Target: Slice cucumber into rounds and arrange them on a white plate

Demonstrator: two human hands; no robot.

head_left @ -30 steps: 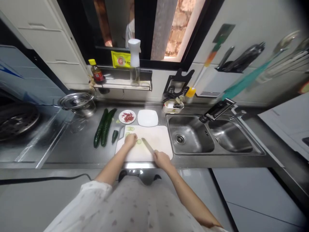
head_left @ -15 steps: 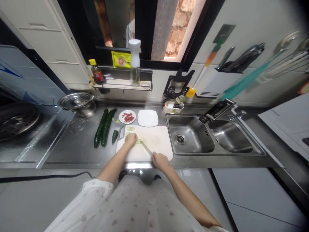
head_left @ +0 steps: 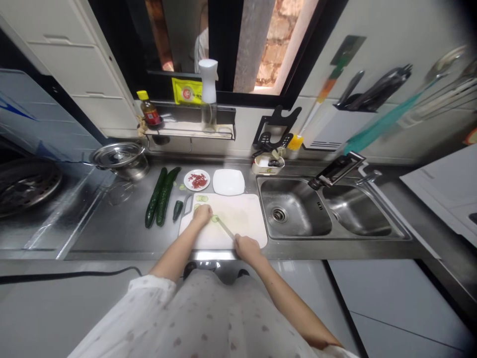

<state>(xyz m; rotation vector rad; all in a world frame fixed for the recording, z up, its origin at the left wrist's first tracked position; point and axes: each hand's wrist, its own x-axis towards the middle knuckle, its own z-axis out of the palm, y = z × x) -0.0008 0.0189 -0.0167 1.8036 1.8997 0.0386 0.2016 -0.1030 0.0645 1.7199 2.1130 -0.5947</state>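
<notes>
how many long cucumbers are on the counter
2: the left cucumber and the right cucumber, side by side to the left of the white cutting board. The short green piece by the board is not counted.

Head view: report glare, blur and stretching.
In the head view, light glares off the steel countertop; in the head view, the hanging ladle is smeared and stretched near the right edge; in the head view, the knife looks slightly soft.

Site is a kitchen: lidded pot (head_left: 121, 158) at 9 o'clock, knife holder (head_left: 337, 127) at 2, black faucet (head_left: 335, 171) at 3.
</notes>
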